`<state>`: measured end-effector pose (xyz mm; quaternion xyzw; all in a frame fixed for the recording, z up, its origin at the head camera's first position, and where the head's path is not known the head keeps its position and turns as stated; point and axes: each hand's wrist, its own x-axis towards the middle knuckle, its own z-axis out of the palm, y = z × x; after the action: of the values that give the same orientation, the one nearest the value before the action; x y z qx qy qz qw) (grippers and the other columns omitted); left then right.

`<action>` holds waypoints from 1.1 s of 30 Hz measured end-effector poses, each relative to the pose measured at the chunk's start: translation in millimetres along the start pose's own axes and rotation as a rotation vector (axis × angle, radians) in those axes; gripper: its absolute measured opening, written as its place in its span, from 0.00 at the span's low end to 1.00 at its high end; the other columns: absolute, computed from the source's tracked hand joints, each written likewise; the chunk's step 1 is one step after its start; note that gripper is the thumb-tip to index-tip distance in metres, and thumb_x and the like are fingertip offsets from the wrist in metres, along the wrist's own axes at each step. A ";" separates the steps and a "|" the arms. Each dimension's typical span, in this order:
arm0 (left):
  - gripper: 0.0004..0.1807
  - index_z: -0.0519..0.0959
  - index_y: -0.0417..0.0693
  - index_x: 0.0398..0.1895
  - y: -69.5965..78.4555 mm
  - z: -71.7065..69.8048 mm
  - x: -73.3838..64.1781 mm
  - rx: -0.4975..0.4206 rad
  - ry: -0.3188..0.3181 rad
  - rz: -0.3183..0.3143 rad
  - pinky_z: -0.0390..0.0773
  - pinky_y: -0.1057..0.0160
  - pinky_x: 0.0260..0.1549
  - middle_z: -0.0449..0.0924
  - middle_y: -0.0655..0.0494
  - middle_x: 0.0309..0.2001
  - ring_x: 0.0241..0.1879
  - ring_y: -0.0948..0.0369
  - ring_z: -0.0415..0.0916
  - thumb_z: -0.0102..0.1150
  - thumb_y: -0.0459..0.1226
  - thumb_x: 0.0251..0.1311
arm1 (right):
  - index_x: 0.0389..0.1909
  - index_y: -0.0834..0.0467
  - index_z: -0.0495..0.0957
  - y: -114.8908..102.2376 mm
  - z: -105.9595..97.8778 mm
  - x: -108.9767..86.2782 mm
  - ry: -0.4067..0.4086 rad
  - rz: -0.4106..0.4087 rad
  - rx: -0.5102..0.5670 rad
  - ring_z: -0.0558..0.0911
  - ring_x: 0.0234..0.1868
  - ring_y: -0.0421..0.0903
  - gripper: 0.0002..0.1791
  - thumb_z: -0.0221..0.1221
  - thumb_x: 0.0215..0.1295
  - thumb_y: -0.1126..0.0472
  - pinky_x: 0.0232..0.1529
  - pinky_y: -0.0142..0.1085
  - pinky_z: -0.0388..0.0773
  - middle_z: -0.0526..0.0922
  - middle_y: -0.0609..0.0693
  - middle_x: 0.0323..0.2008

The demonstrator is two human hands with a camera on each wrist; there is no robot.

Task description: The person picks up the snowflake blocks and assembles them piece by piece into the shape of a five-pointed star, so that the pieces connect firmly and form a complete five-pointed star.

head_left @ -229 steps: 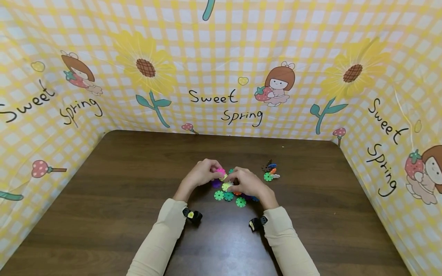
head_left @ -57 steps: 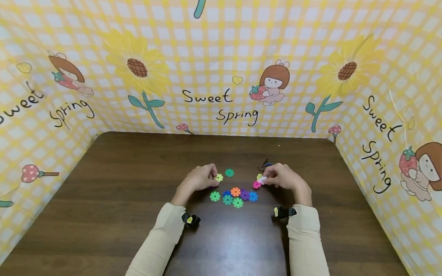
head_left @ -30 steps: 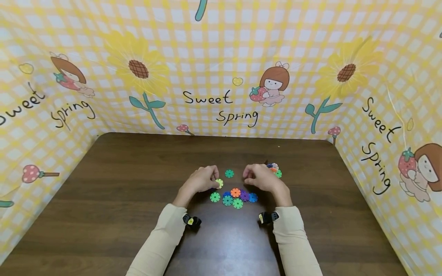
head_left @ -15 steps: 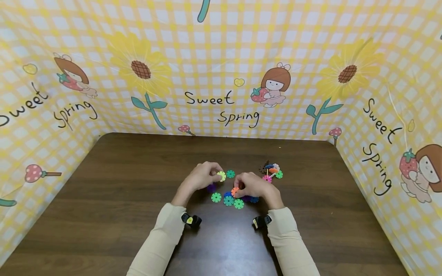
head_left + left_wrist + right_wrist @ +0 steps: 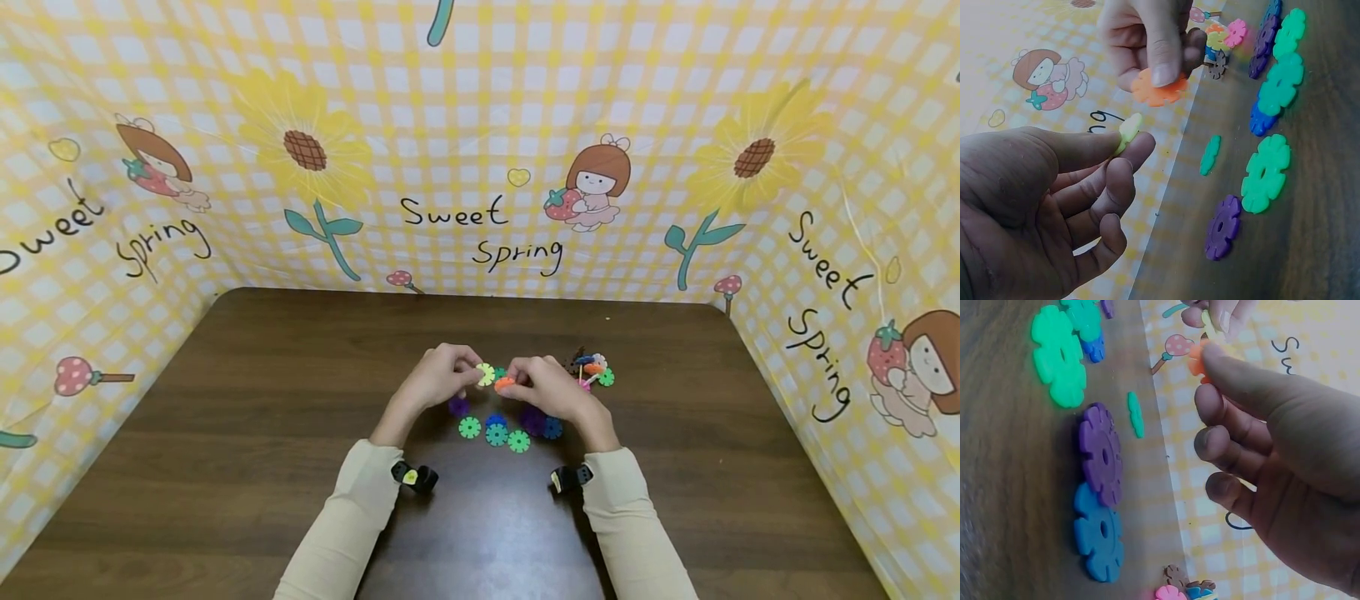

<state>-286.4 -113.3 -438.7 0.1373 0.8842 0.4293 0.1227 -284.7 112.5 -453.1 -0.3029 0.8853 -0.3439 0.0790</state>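
Observation:
My left hand [image 5: 440, 375] pinches a pale yellow notched plastic disc [image 5: 1129, 132] between thumb and index finger, above the table. Facing it, my right hand [image 5: 551, 387] pinches an orange notched disc [image 5: 1159, 89], thumb on its face. The two discs are close together; whether they touch I cannot tell. Below the hands lie loose discs: a purple one [image 5: 1223, 227], a light green one [image 5: 470, 427], a teal one [image 5: 497, 435] over a blue one, another green one [image 5: 519, 442], and a purple one [image 5: 1101, 454] overlapping a blue one [image 5: 1099, 532].
A cluster of joined discs, with a pink disc [image 5: 1170, 593] and a brown disc [image 5: 1175, 575] among them, stands to the right of my right hand. A small teal disc [image 5: 1210, 155] lies beyond the hands. Patterned cloth [image 5: 480, 167] rises behind the wooden table [image 5: 300, 333].
My right hand set a small joined group with pink and white discs at the right cluster, came back, and picked up the orange disc. My left hand has lifted the yellow disc slightly.

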 end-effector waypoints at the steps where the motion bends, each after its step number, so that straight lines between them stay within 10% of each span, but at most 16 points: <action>1: 0.08 0.82 0.41 0.44 0.3 0.1 0.0 -0.005 -0.004 -0.002 0.79 0.62 0.25 0.86 0.48 0.33 0.22 0.58 0.79 0.62 0.36 0.68 | 0.36 0.54 0.80 -0.2 -0.6 0.0 0.017 0.000 -0.002 0.78 0.27 0.38 0.07 0.63 0.70 0.55 0.31 0.32 0.77 0.82 0.43 0.28; 18: 0.10 0.78 0.37 0.45 -0.5 3.9 4.2 -0.182 -0.016 -0.021 0.80 0.56 0.29 0.86 0.40 0.38 0.24 0.49 0.80 0.60 0.37 0.70 | 0.37 0.54 0.80 -2.1 -3.0 -0.8 0.150 -0.012 -0.120 0.74 0.25 0.38 0.04 0.64 0.69 0.58 0.28 0.32 0.74 0.80 0.41 0.27; 33: 0.12 0.77 0.38 0.29 5.5 7.4 0.9 -0.322 -0.120 -0.026 0.68 0.66 0.18 0.87 0.46 0.26 0.16 0.61 0.71 0.57 0.34 0.71 | 0.27 0.55 0.80 -12.0 -5.5 1.2 0.212 -0.180 -0.220 0.73 0.25 0.38 0.08 0.63 0.68 0.64 0.30 0.32 0.74 0.83 0.47 0.26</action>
<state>-283.9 -104.4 -438.9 0.1298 0.7967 0.5550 0.2009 -281.8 107.9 -441.0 -0.3499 0.8902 -0.2806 -0.0795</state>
